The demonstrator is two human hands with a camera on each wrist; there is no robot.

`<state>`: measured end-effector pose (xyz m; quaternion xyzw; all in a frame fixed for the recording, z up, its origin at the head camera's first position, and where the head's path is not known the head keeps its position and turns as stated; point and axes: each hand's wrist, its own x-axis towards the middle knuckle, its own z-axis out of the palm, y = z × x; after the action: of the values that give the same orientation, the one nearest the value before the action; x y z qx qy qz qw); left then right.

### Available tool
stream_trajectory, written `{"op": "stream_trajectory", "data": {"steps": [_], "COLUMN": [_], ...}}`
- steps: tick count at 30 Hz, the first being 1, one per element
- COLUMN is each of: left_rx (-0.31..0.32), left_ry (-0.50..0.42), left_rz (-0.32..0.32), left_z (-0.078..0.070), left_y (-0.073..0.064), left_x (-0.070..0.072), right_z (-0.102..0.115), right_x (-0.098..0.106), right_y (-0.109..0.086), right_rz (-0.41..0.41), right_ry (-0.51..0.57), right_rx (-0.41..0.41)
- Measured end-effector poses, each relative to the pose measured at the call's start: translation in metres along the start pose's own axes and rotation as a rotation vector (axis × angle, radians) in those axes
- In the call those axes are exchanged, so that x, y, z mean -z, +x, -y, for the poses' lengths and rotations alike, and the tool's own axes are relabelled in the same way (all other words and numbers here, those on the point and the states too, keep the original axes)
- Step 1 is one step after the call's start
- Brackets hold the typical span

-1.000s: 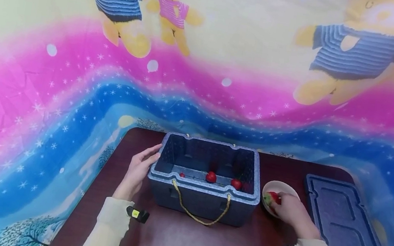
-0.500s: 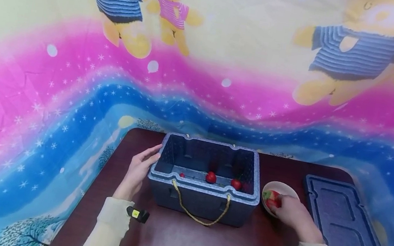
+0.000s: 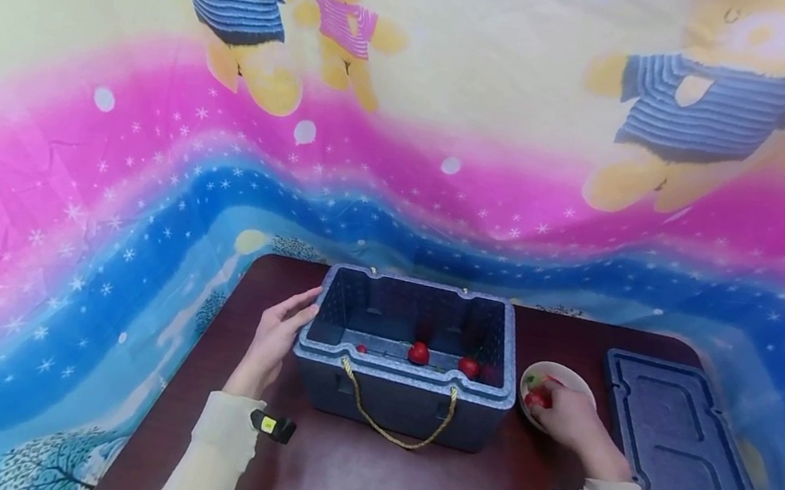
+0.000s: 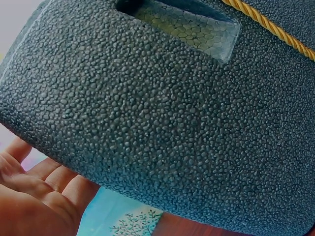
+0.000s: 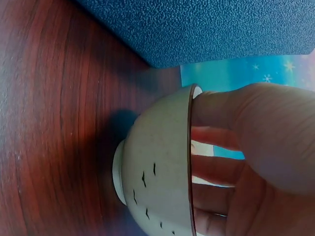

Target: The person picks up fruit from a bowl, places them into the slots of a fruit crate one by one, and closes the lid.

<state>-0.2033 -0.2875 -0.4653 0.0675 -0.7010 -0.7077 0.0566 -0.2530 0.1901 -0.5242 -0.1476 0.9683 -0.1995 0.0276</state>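
Red strawberry (image 3: 538, 399) — right hand (image 3: 567, 418) pinching.

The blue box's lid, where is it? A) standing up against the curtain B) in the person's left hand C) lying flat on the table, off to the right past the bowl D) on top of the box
C: the lid lies flat on the table, to the right of the bowl, while the blue box stands open with red fruits inside.
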Motion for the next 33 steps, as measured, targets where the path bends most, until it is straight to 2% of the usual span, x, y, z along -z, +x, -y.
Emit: {"op": "stream_trajectory", "data": {"steps": [3,10,16,26,33], "left_rx": [0.007,0.002,-0.007,-0.012,-0.006], "left_ry": [0.012,-0.003,0.004,-0.002,0.004], "left_rz": [0.000,-0.003,-0.002,0.000,0.005], "left_z": [-0.001,0.000,0.000,-0.001,-0.001], "left_y": [0.000,-0.001,-0.002,0.000,-0.002], "left_x": [0.001,-0.001,-0.001,0.002,0.000], "right_z": [0.000,-0.007,-0.011,-0.009,-0.002], "right_x": [-0.003,-0.007,-0.007,0.009,0.029], "right_y": [0.003,0.003,0.001,-0.004,-0.011], "right_rz": [0.008,0.043,0.055,0.052,0.055], "right_ry": [0.006,0.121,0.168,0.187,0.160], "right_rx": [0.011,0.051,0.022,-0.054,-0.070]}}
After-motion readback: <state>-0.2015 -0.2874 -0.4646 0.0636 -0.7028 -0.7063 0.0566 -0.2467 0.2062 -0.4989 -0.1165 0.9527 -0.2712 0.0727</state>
